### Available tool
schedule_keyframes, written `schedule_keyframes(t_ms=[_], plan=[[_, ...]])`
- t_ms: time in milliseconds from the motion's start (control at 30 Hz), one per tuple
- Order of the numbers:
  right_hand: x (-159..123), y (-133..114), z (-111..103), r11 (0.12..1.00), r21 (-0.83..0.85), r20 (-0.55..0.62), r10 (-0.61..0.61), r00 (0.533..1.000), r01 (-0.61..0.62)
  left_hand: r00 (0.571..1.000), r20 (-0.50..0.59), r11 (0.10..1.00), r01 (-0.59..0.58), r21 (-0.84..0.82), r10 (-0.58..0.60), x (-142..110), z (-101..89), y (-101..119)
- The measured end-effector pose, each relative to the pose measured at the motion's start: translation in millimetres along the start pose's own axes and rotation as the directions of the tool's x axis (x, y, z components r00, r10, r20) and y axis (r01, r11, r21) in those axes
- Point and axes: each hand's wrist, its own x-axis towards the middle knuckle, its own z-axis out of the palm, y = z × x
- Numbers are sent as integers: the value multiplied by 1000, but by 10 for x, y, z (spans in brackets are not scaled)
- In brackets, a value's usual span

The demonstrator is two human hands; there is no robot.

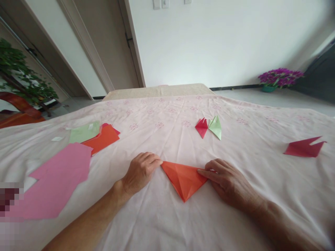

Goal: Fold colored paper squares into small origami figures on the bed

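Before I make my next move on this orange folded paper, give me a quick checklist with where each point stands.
1. Left hand at the paper's left corner: ok, fingertips touch it.
2. Right hand at the right corner: ok, fingers rest there, partly covering it.
3. Orange folded paper with one corner pointing towards you: ok.
4. Tablecloth smooth underneath: not ok, wrinkles run through it around the paper.
5. Red folded piece and light green folded piece away from both hands: ok, they lie beyond the paper.
6. Inner layers lined up: cannot tell, the top layer hides them.
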Motion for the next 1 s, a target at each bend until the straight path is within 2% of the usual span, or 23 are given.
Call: schedule_keyframes(t_ms=[100, 300, 367, 433, 533, 633, 700, 800, 1000], plan=[[5, -11, -16, 1000, -19, 8, -6, 1000, 7, 999, 29, 999, -38, 23, 37, 5, 36, 25], [-3, -13, 1, 1000, 10, -10, 21, 1000, -21, 998, 55, 998, -31, 48, 28, -71, 24, -58], [1, 1, 26, 996, 78, -39, 57, 998, -54, 999, 36, 998, 23, 61, -25, -90, 17, -109], [24, 23, 48, 974, 185, -63, 141, 988, -127, 991, -1, 990, 131, 44, -131, -87, 21, -164], [95, 50, 36, 859, 367, -10, 388, 922, -357, 946, -65, 945, 310, -100, -317, -49, 51, -227], [178, 50, -36, 695, 461, 170, 541, 824, -551, 908, -137, 891, 344, -295, -396, -11, 84, -217], [213, 32, -87, 644, 469, 264, 551, 792, -604, 912, -172, 877, 286, -386, -373, 0, 88, -156], [220, -12, -118, 636, 435, 331, 545, 770, -637, 943, -155, 868, 197, -455, -296, 7, 49, -17], [167, -87, -21, 701, 344, 324, 536, 779, -625, 984, -14, 826, 142, -546, -179, 30, -50, 141]])
